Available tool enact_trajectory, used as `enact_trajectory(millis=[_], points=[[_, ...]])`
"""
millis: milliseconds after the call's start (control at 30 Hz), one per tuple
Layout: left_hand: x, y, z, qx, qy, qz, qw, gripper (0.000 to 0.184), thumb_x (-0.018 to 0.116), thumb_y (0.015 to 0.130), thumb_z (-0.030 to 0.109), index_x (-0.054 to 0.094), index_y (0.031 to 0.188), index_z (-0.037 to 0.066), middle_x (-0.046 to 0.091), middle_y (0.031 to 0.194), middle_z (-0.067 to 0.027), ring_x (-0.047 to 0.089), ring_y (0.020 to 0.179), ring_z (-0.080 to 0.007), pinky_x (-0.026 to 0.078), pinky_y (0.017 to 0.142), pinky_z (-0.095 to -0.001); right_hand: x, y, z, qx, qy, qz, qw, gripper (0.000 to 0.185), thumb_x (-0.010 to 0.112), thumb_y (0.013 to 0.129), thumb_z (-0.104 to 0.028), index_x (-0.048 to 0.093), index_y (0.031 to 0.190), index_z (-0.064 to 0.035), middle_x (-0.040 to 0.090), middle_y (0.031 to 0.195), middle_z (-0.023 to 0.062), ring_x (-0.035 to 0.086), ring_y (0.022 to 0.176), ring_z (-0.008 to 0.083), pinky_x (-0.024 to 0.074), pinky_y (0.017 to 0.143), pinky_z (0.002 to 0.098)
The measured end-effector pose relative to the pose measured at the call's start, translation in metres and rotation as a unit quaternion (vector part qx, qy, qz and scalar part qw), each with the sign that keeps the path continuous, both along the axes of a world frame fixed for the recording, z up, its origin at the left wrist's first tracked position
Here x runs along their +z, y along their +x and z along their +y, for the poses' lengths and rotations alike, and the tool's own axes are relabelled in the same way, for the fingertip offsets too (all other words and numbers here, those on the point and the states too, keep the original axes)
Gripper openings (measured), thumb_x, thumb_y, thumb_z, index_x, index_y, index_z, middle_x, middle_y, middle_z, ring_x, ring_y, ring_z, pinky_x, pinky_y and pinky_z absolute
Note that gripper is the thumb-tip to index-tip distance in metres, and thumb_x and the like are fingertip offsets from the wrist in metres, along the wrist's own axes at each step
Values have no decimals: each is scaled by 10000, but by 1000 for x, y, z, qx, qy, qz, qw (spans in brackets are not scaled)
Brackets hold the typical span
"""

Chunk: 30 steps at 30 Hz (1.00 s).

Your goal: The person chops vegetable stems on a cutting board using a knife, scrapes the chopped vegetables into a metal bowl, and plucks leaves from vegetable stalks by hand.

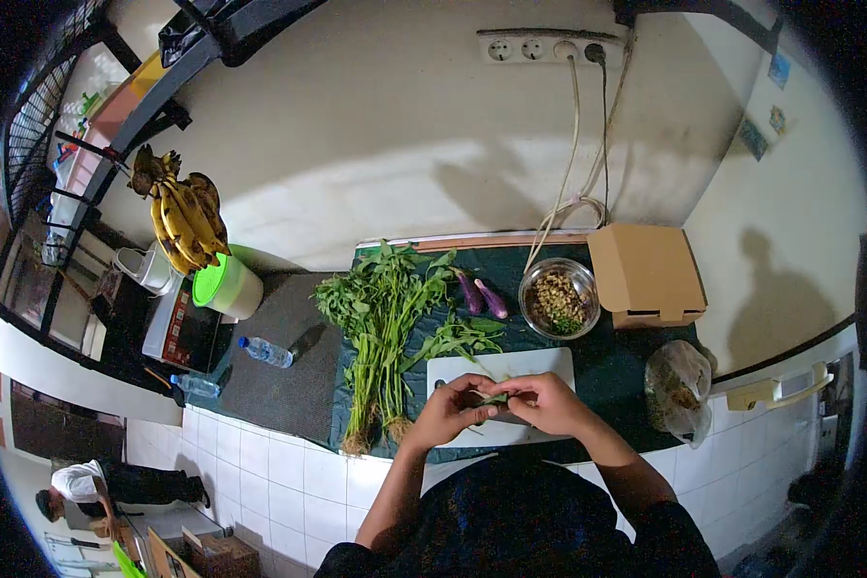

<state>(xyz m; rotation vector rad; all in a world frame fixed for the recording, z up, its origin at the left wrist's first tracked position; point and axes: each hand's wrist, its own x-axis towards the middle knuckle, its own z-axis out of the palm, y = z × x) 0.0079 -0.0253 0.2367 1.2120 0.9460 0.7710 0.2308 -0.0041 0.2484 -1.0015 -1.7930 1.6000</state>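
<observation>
Over a white cutting board point(555, 363), my left hand point(453, 411) and my right hand point(541, 401) meet at the fingertips. Both pinch a small piece of green leaf or stem point(496, 398) between them. Left of the board lies a big bunch of leafy greens point(385, 328) with roots toward the table's front edge. Some loose green leaves point(462, 337) rest just behind the board. Two purple eggplants point(482, 297) lie farther back. A metal bowl point(592, 313) at the back right holds brown pieces and chopped greens.
A cardboard box point(648, 275) and a plastic bag point(679, 390) are on the right. Water bottles point(266, 352) and a green-lidded container point(228, 287) stand left, under hanging bananas point(185, 222). Another person point(125, 484) is at the far lower left.
</observation>
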Motion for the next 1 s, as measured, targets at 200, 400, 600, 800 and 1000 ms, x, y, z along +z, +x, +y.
enact_trajectory(millis=[200,400,600,800,1000], points=[[16,10,-5,26,112,7,993,417,751,839,52,530,1190,14,616,1060,-42,604,998,-124,498,842,-280,-4,1,3,-21,10,-20,1000,319,601,867,-10,687,1169,-70,730,955,117,673,875,121,524,789,286],[4,5,-4,60,144,98,983,284,706,870,68,617,1127,-13,676,1073,-112,649,954,-171,520,847,-317,-6,5,4,-16,14,-45,999,271,654,907,-57,675,1177,-34,724,991,84,652,879,100,517,818,267],[7,2,-2,84,251,154,952,135,671,877,34,705,1003,-1,719,945,-122,703,837,-217,544,740,-308,-12,5,0,-31,9,11,999,259,696,888,-138,692,1132,-52,729,940,94,671,842,141,530,769,303],[1,2,-4,81,204,123,968,139,671,883,38,697,1011,-10,719,954,-119,699,818,-189,545,730,-302,-6,6,0,-38,31,-20,999,211,629,942,-113,683,1098,18,726,915,79,669,837,112,530,756,272],[25,9,-9,68,164,129,976,189,664,903,69,671,1077,-6,716,942,-125,703,833,-166,548,735,-295,0,2,-4,-92,29,-19,995,184,638,930,-154,693,1017,-2,723,889,109,678,798,145,531,722,293]])
